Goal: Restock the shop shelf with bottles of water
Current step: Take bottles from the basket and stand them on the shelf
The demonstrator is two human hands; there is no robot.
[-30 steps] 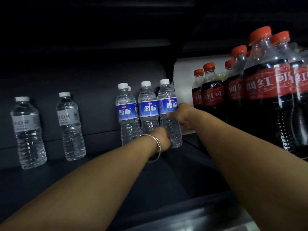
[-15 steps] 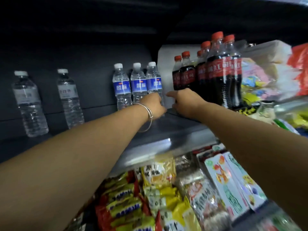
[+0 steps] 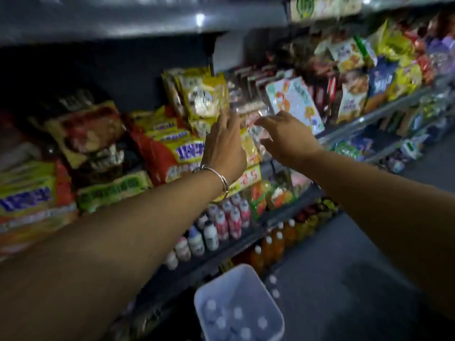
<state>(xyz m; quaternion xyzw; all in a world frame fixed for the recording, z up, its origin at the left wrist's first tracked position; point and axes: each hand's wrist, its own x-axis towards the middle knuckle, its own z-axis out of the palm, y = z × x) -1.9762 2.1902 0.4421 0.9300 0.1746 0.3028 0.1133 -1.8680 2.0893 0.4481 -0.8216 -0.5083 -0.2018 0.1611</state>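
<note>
While both arms are stretched toward snack packets (image 3: 204,94), left hand (image 3: 225,146) and right hand (image 3: 286,139) are seen spread, empty; water bottles (image 3: 237,313) are held in a tub (image 3: 270,301) below.

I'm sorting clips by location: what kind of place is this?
Most likely a small grocery shop: shelves packed with snack packets, rows of small drink bottles lower down, and a bin of capped bottles on the aisle floor.

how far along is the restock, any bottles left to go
Done: cannot tell from this view; the water shelf is out of frame. In hand: nothing. The left hand and right hand are both empty, fingers loose, in front of the snack packs. Left: the bin on the floor below holds several white-capped bottles, so more restocking looks likely.
</note>
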